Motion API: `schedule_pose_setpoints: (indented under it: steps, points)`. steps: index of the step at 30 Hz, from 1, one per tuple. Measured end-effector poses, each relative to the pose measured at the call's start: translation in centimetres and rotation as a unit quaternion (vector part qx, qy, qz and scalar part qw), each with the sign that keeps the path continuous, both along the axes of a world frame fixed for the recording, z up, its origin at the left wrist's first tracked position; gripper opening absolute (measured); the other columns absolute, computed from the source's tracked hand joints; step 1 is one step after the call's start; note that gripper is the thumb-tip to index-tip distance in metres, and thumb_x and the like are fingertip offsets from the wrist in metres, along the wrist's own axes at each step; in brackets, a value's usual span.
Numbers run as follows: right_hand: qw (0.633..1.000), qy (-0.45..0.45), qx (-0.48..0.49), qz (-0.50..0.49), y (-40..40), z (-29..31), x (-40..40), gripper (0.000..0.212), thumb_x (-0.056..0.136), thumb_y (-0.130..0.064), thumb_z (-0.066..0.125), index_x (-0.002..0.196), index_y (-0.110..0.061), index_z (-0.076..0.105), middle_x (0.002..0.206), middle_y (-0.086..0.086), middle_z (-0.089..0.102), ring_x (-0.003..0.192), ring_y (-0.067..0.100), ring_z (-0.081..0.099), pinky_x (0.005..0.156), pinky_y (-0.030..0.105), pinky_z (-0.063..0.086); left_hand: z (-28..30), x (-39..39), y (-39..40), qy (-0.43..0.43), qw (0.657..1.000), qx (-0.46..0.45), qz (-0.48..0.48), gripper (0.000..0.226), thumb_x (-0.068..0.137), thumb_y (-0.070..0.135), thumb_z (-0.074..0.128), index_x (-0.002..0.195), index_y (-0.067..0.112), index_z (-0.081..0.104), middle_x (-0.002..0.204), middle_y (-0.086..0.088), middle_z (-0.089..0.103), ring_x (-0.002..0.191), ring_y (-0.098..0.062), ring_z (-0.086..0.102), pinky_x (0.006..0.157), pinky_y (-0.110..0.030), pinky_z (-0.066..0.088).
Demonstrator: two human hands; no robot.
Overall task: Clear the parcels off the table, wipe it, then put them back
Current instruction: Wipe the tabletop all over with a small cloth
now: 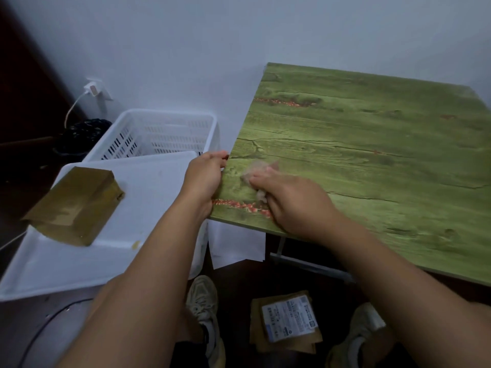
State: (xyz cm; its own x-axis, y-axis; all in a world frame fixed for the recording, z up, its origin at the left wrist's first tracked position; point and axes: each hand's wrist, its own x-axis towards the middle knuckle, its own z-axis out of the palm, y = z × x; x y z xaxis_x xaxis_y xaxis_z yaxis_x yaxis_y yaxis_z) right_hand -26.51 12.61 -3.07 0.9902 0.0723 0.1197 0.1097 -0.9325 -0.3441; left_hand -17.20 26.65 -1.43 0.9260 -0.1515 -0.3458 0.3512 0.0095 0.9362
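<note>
I see my right hand [289, 200] low on the green wood-grain table [372, 144], near its corner at about seven o'clock of the tabletop, fingers curled around a crumpled pale cloth [256, 173] pressed to the surface. My left hand [204, 179] sits at that same table edge, at nine o'clock from the right one, fingers bent over the rim and gripping it.

Off the table I count two parcels. One brown box parcel [74, 205] lies tilted on a white tray lid [132, 221] at nine o'clock of my hands. One flat brown envelope parcel [287, 322] with a printed label lies on the floor at six o'clock, between my two pale shoes [203, 301].

Behind the lid, at eleven o'clock, stands one white slotted basket [159, 134], close against the table's left edge. Beyond it, one dark bin [79, 136] sits by the wall under one white charger [93, 88] plugged into a socket, its cable hanging down. A white sheet [236, 245] hangs below the table's corner.
</note>
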Motion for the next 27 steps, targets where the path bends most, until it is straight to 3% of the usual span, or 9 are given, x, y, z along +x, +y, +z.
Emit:
schedule_pose_setpoints:
  steps: [4,7,10,13,16,20,22,25,27]
  points:
    - [0.994,0.018,0.010,0.105,1.3,-0.5,-2.1,0.051,0.088,-0.025,0.037,0.135,-0.037,0.054,0.147,-0.013,0.046,0.136,0.012,0.043,0.095,0.045,0.050,-1.1,0.6,0.2,-0.032,0.999,0.043,-0.005,0.029,0.091,-0.001,0.052,0.111,0.016,0.064,0.094,-0.005,0.067,0.069,-0.011,0.063,0.059,-0.023,0.052]
    - [0.999,0.015,0.016,0.048,-1.6,0.0,-2.1,0.052,0.088,-0.028,0.036,0.135,-0.039,0.054,0.143,-0.011,0.051,0.131,0.017,0.050,0.098,0.043,0.048,-1.4,0.8,0.4,-0.031,0.999,0.040,-0.005,0.031,0.091,-0.001,0.054,0.115,0.016,0.062,0.098,-0.010,0.066,0.062,-0.011,0.064,0.054,-0.024,0.053]
    - [0.999,0.011,-0.016,-0.027,-2.7,0.2,-1.4,0.047,0.097,-0.022,0.041,0.140,-0.041,0.046,0.149,-0.010,0.043,0.132,0.019,0.048,0.094,0.041,0.050,-1.6,0.9,0.5,-0.030,0.998,0.054,-0.003,0.031,0.091,0.001,0.056,0.117,0.017,0.062,0.097,-0.010,0.066,0.062,-0.013,0.065,0.055,-0.026,0.055]
    - [0.999,0.001,-0.011,0.049,-0.1,-0.3,-2.4,0.046,0.097,-0.021,0.042,0.138,-0.042,0.047,0.148,-0.014,0.044,0.129,0.016,0.051,0.086,0.042,0.053,-1.7,0.9,0.4,-0.033,0.998,0.062,-0.002,0.030,0.090,0.001,0.056,0.115,0.018,0.063,0.093,-0.009,0.066,0.063,-0.014,0.062,0.060,-0.028,0.056]
    - [0.992,-0.014,0.032,0.120,-0.3,-0.5,-3.7,0.046,0.088,-0.021,0.046,0.130,-0.036,0.058,0.141,-0.014,0.051,0.130,0.003,0.043,0.089,0.044,0.053,-1.7,1.0,0.4,-0.030,0.998,0.055,-0.007,0.027,0.091,0.002,0.057,0.113,0.015,0.064,0.090,-0.008,0.066,0.063,-0.013,0.061,0.059,-0.026,0.053]
    - [0.999,-0.019,0.020,0.021,-3.8,-0.1,-2.5,0.046,0.091,-0.029,0.040,0.133,-0.035,0.057,0.142,-0.010,0.050,0.133,0.016,0.047,0.099,0.044,0.049,-1.5,0.7,0.4,-0.026,0.999,0.034,-0.013,0.025,0.091,0.001,0.057,0.112,0.013,0.064,0.089,-0.007,0.068,0.062,-0.014,0.065,0.056,-0.025,0.056]
    - [1.000,-0.022,0.001,0.000,-2.9,-0.1,-2.1,0.045,0.096,-0.021,0.044,0.138,-0.037,0.052,0.146,-0.011,0.047,0.134,0.016,0.046,0.097,0.043,0.049,-1.5,0.6,0.2,-0.028,0.999,0.030,-0.010,0.024,0.092,0.000,0.055,0.110,0.013,0.064,0.088,-0.005,0.068,0.059,-0.011,0.064,0.050,-0.022,0.053]
    - [0.996,-0.004,0.000,0.091,0.7,-0.7,-3.0,0.056,0.094,-0.009,0.047,0.139,-0.043,0.046,0.149,-0.017,0.042,0.133,0.013,0.047,0.089,0.042,0.052,-1.6,0.8,0.1,-0.038,0.998,0.039,-0.012,0.027,0.091,-0.003,0.052,0.108,0.013,0.064,0.086,-0.003,0.067,0.058,-0.008,0.062,0.050,-0.019,0.052]
    - [0.988,0.011,0.016,0.153,0.7,-0.6,-3.7,0.055,0.093,-0.012,0.049,0.140,-0.041,0.047,0.150,-0.019,0.037,0.139,0.005,0.036,0.096,0.039,0.049,-1.7,0.9,0.1,-0.042,0.998,0.039,-0.018,0.028,0.091,-0.005,0.050,0.107,0.014,0.064,0.086,-0.003,0.067,0.060,-0.009,0.062,0.053,-0.019,0.052]
